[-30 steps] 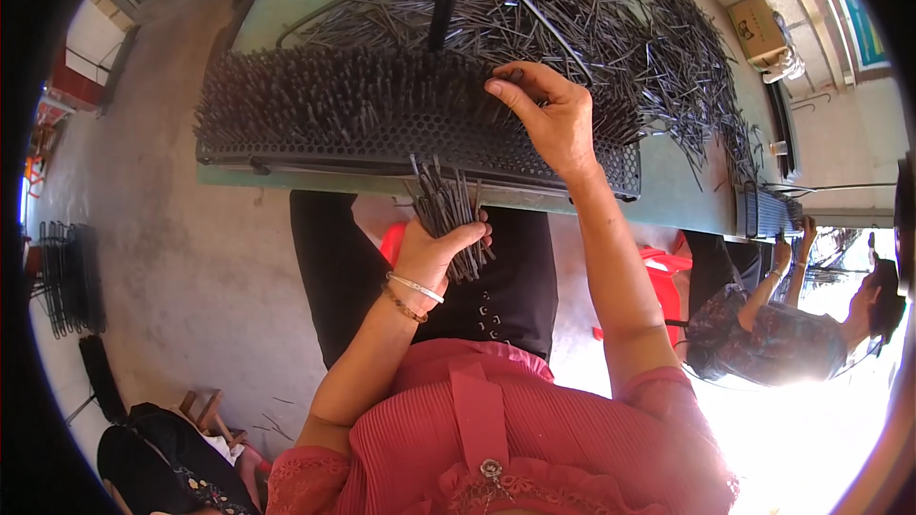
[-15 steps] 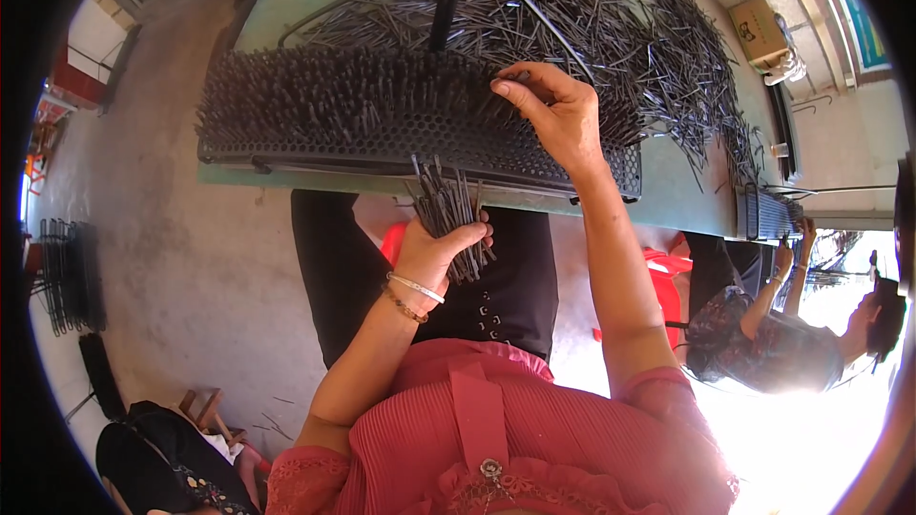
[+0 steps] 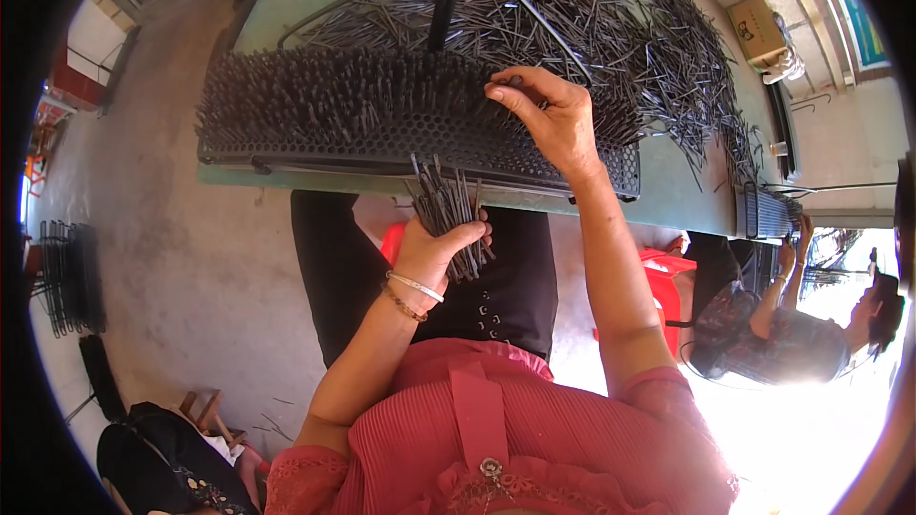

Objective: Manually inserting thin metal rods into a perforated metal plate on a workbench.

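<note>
My left hand (image 3: pixel 441 246) is closed round a bundle of thin dark rods (image 3: pixel 447 200), held just off the table's front edge with the rod ends pointing up. Above the perforated black rack (image 3: pixel 458 138), my right hand (image 3: pixel 558 114) pinches the dark tip of a rod (image 3: pixel 515 82) between thumb and fingers; the rod's lower part is hard to make out. Many rods (image 3: pixel 315 91) stand upright in the rack's holes, densest on the left and at the back. A strip of bare holes shows along the front middle and right.
A large heap of loose rods (image 3: pixel 611 29) covers the table (image 3: pixel 286 0) behind the rack. A dark metal frame (image 3: pixel 444 5) rises there. At the far right another person (image 3: pixel 782 324) handles a similar rack (image 3: pixel 763 213). A red stool (image 3: pixel 663 286) stands below the table, a cardboard box (image 3: pixel 759 29) beyond.
My right hand has shifted slightly left over the rack, its fingers still pinched. My left hand and its bundle have barely moved. The other person's arms have moved a little.
</note>
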`<state>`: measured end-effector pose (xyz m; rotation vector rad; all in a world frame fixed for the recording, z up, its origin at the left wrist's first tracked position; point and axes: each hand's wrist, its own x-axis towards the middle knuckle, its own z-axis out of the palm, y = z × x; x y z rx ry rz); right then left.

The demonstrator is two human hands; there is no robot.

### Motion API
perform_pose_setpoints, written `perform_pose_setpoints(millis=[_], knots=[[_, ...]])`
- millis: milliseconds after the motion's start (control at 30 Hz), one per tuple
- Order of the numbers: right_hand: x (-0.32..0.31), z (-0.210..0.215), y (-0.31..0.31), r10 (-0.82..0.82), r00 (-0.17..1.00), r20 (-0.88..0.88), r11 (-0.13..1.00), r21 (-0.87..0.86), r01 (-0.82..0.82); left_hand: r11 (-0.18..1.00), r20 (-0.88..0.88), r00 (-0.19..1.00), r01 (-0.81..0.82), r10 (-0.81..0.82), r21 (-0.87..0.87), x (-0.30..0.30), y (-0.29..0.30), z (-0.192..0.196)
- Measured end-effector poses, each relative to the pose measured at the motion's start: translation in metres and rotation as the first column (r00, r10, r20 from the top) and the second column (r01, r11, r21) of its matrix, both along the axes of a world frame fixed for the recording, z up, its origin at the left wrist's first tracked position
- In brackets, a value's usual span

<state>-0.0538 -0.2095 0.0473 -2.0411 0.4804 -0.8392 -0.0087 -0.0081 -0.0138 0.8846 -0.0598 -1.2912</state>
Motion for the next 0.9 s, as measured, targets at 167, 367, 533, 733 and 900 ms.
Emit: perform_pose_setpoints(millis=[167, 367, 533, 733, 900], knots=[[0.000, 0.001, -0.001, 0.039, 0.999, -0.009, 0.995, 0.088, -0.038, 1.000, 0.002, 1.000, 0.002, -0.002, -0.014, 0.000, 0.000, -0.001], [0.001, 0.006, 0.002, 0.083, 0.996, 0.022, 0.995, -0.061, -0.082, 1.000, 0.001, 1.000, 0.004, -0.004, -0.010, 0.000, 0.000, 0.000], [0.001, -0.006, 0.000, -0.020, 0.996, 0.090, 0.993, 0.120, 0.009, 1.000, -0.001, 1.000, 0.005, -0.005, 0.001, 0.001, 0.000, 0.002], [0.002, -0.005, 0.005, -0.035, 0.999, 0.040, 0.998, 0.061, 0.033, 1.000, -0.006, 1.000, -0.004, 0.004, 0.010, 0.001, 0.001, 0.003], [0.000, -0.010, 0.011, -0.048, 0.998, 0.026, 0.998, -0.033, 0.049, 1.000, -0.003, 1.000, -0.005, 0.005, 0.007, 0.000, 0.000, 0.004]])
